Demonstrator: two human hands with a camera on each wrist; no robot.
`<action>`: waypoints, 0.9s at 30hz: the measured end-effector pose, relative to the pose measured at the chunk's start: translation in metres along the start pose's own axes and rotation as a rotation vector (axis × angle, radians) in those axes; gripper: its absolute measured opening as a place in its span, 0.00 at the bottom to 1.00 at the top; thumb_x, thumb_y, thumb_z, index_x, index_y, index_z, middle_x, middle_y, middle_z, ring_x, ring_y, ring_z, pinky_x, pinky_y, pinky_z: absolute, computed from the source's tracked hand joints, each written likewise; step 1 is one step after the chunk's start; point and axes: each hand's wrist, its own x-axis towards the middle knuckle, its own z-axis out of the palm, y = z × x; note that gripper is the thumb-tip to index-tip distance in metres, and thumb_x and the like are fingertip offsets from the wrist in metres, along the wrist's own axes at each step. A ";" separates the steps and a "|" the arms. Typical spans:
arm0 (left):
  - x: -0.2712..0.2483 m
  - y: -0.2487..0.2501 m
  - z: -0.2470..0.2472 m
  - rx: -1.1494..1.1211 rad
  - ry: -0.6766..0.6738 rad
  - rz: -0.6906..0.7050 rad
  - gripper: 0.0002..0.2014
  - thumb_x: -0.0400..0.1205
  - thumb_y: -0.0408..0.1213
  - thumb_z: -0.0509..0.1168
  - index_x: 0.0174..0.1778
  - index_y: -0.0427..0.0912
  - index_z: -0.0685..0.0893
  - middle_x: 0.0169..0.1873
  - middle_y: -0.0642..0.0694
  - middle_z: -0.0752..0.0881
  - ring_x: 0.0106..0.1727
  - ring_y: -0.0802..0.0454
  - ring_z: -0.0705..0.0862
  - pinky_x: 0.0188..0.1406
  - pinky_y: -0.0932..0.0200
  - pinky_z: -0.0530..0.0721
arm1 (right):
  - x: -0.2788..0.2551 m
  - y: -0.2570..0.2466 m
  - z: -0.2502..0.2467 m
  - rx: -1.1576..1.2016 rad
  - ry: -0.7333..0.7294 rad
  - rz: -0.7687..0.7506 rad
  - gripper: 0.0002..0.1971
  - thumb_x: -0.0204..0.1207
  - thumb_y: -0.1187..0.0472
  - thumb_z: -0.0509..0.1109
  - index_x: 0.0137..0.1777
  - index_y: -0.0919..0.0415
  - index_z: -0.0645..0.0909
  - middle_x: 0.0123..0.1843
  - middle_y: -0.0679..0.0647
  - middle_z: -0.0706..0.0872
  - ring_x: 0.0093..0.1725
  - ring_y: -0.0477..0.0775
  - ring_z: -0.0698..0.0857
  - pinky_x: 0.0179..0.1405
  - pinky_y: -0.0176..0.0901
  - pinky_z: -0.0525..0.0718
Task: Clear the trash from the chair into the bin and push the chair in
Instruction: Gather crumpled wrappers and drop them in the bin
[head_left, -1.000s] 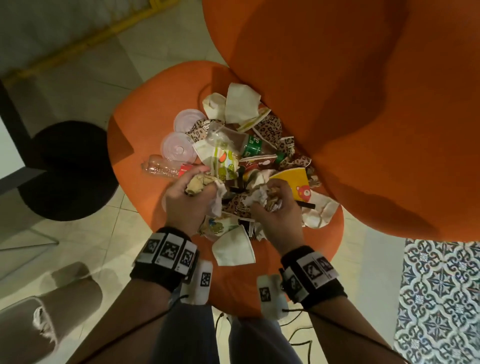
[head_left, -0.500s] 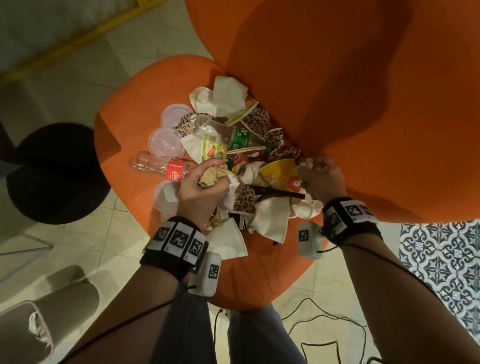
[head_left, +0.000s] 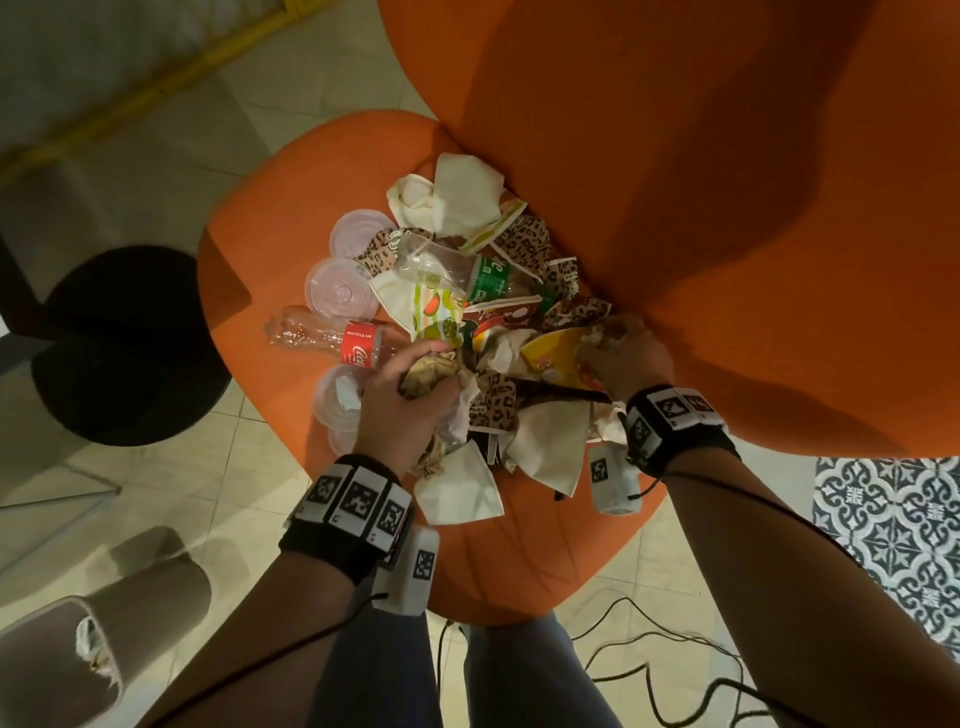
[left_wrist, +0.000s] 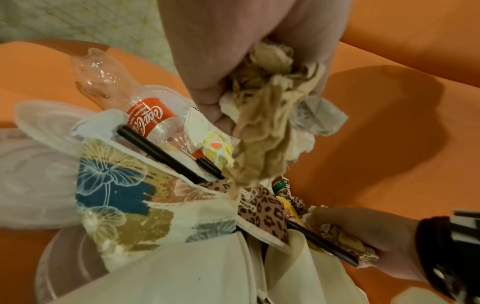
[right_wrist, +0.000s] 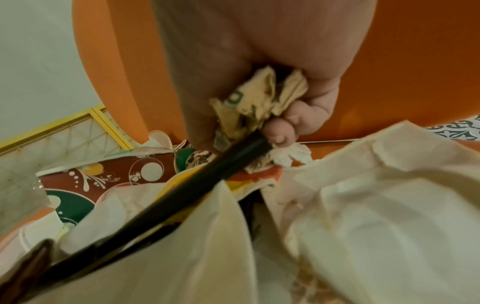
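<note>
Gathering trash off the orange chair (head_left: 270, 249), we have both fists full. Our left hand (head_left: 402, 400) is bunched tight around a wad of tan crumpled paper (left_wrist: 262, 115) with white napkin sticking out, just right of the cola bottle (head_left: 332, 338). Our right hand (head_left: 626, 358) sits at the far right of the pile, against the backrest, clutching a smaller scrunched wrapper (right_wrist: 257, 102) and, we think, pinching the end of a black straw (right_wrist: 182, 191) under the fingers, though the close view is blurred there.

Most of the trash still lies on the seat: flattened paper cups (head_left: 460, 491), clear lids (head_left: 340, 293), leopard-print scraps (head_left: 524, 244). The bin (head_left: 57, 660) stands on the floor at near left, well apart from the chair.

Our worry is the lift. The straw runs under flattened cups, so pulling it may drag them over the near edge of the seat. The loose tails hanging from our left fist could shed pieces on the way to the bin. The round bottle, lying near the seat's left edge, could roll off if nudged.
</note>
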 end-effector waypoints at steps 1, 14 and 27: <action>0.001 0.000 0.000 -0.003 -0.001 0.000 0.15 0.75 0.25 0.69 0.53 0.48 0.84 0.38 0.52 0.87 0.33 0.71 0.84 0.33 0.77 0.80 | 0.000 -0.001 0.000 0.009 0.005 0.003 0.24 0.72 0.50 0.73 0.66 0.52 0.72 0.57 0.57 0.86 0.55 0.62 0.84 0.53 0.51 0.84; 0.010 -0.003 0.002 -0.029 0.012 -0.009 0.16 0.73 0.27 0.70 0.52 0.51 0.84 0.41 0.52 0.86 0.37 0.66 0.85 0.36 0.76 0.81 | 0.012 -0.007 -0.003 0.009 -0.115 -0.043 0.27 0.72 0.52 0.75 0.68 0.55 0.69 0.57 0.58 0.82 0.52 0.58 0.81 0.57 0.55 0.84; 0.008 -0.011 -0.004 -0.145 0.070 -0.025 0.17 0.71 0.31 0.72 0.52 0.54 0.85 0.45 0.47 0.88 0.33 0.63 0.82 0.34 0.66 0.81 | -0.021 -0.005 -0.022 0.426 0.137 -0.140 0.20 0.67 0.52 0.78 0.54 0.44 0.71 0.46 0.42 0.81 0.48 0.55 0.88 0.43 0.56 0.90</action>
